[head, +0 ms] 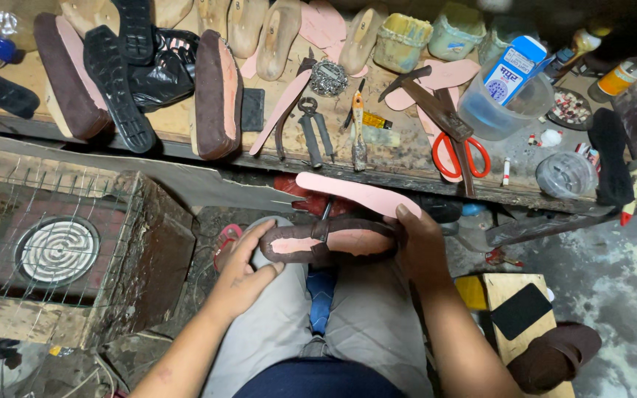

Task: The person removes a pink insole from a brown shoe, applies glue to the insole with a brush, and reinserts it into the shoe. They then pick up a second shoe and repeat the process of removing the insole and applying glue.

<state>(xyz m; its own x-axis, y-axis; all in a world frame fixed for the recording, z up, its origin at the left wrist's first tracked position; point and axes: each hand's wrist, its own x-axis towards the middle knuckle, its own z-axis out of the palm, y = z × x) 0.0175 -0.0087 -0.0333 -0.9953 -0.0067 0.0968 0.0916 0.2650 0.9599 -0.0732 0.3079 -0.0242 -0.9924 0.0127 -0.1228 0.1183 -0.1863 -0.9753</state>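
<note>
Red-handled scissors (460, 156) lie on the far workbench (186, 125), right of pliers (313, 129) and wooden shoe lasts (278, 37). A coil heater (59, 250) sits at left, under wire mesh.

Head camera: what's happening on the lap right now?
A seated person holds a half-made shoe, brown upper wrapped over a pink insole, sole side up on the lap. The left hand presses one end; the right hand grips the other. A loose pink insole lies just beyond it. The workbench ahead carries pliers, red-handled scissors and a hammer.

Worn wooden workbench (178, 121), red-handled scissors (460, 156), pincers (314, 131), black soles (116, 81)
</note>
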